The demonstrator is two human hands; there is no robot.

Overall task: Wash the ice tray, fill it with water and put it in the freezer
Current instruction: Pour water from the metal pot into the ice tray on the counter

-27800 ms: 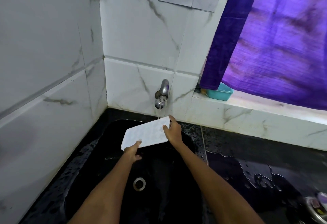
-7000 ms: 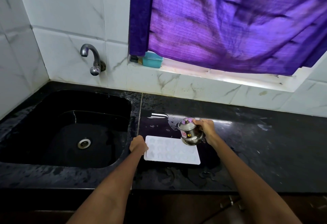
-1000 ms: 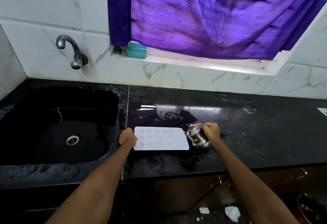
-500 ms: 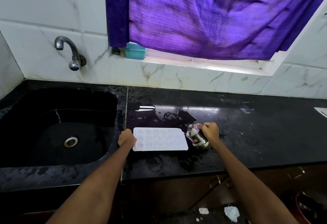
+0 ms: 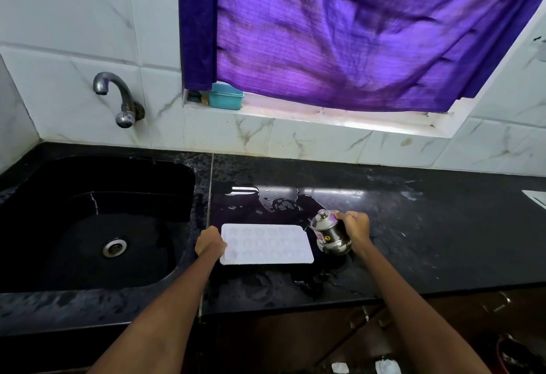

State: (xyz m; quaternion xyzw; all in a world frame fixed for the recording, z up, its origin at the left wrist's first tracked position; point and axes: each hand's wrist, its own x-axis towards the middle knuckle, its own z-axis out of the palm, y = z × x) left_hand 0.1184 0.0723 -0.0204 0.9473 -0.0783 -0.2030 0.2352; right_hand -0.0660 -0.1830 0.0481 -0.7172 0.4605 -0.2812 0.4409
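Gripping the small steel pot (image 5: pixel 331 236) with my right hand (image 5: pixel 356 225), its purple label unreadable, my left hand (image 5: pixel 209 245) curled on the flat white ice tray (image 5: pixel 267 244)'s left edge.

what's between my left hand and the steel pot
The white ice tray lies flat on the counter between the left hand and the pot, in the head view.
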